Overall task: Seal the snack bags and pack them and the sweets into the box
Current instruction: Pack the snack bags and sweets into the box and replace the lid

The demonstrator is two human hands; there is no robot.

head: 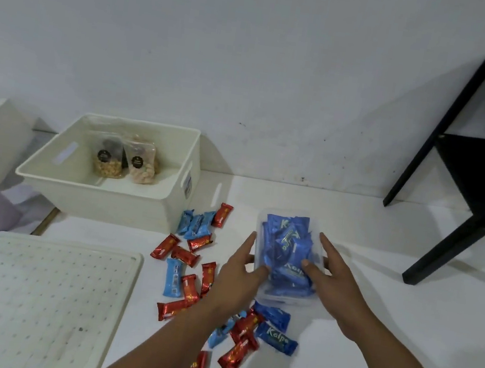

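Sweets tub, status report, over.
Both hands, left and right, pressing blue sweets into clear tub. Two snack bags in box. Loose sweets remain.

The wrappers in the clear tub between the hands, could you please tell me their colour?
Dark blue with pale lettering, on the wrappers in the head view.

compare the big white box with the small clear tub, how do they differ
The big white opaque plastic box stands far left by the wall, while the small clear plastic tub sits nearer, between the left hand and right hand. The white box holds two clear snack bags with room to spare; the clear tub is packed with dark blue sweets. Nothing touches the box. Both are rectangular, lidless and upright.
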